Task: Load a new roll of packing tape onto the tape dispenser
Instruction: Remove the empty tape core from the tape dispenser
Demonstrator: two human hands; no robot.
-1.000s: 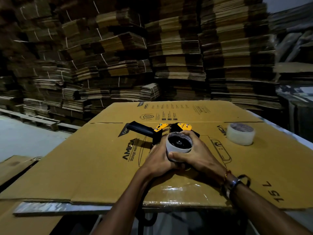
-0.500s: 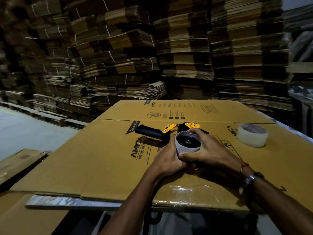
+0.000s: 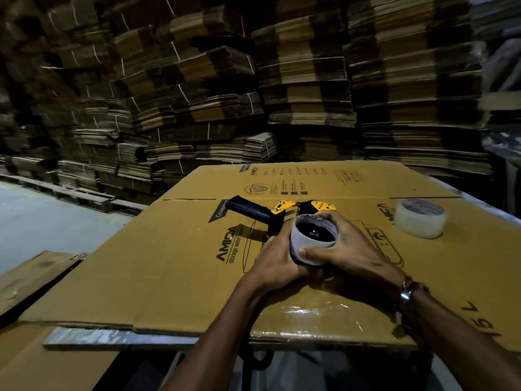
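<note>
A black and yellow tape dispenser (image 3: 277,211) lies on its side on flattened cardboard (image 3: 174,263), handle pointing left. A pale roll of packing tape (image 3: 311,246) sits over the dispenser's round hub, whose dark centre shows through the roll's core. My right hand (image 3: 348,248) wraps the roll from the right, thumb on its near wall and fingers over the far rim. My left hand (image 3: 275,261) presses against the roll's left and lower side. Both hands hide the dispenser's lower body.
A second clear tape roll (image 3: 420,218) stands on the cardboard at the right. Tall stacks of bundled flat cartons (image 3: 282,94) fill the background. A wooden pallet (image 3: 84,196) and grey floor (image 3: 42,227) lie to the left. The table's metal edge (image 3: 112,337) shows below the cardboard.
The camera has swung slightly, shifting the scene right and down. Both hands stay clasped round the roll on the dispenser; my right fingers reach further over its far rim.
</note>
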